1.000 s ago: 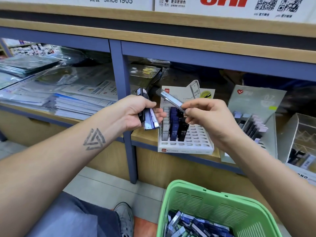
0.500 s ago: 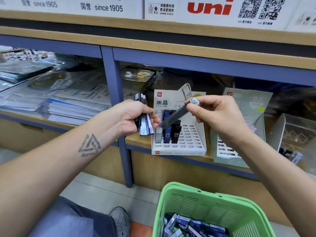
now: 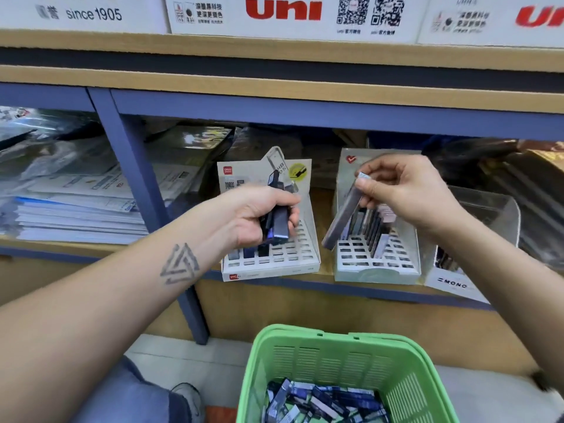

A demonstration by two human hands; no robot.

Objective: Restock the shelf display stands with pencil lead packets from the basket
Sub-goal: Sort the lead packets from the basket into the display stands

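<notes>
My left hand [image 3: 259, 213] grips a small bundle of pencil lead packets [image 3: 276, 221] in front of the white slotted display stand [image 3: 274, 261], which holds three packets in its left slots. My right hand [image 3: 406, 193] pinches the top end of a single grey lead packet [image 3: 343, 216]. That packet hangs slanted, with its lower end over the left slots of the grey display stand [image 3: 375, 267]. Several packets stand in the grey stand's back rows. The green basket [image 3: 345, 361] sits below, with many lead packets [image 3: 320, 401] inside.
A clear MONO stand [image 3: 476, 248] sits to the right on the same wooden shelf [image 3: 329, 277]. Stacked plastic-wrapped paper goods [image 3: 70, 209] fill the left bay behind a blue post [image 3: 143, 184]. My knee and shoe [image 3: 189, 398] are on the floor left of the basket.
My right hand has carried the single packet rightward from the white stand to over the grey stand. The view has shifted right. The left hand keeps its bundle.
</notes>
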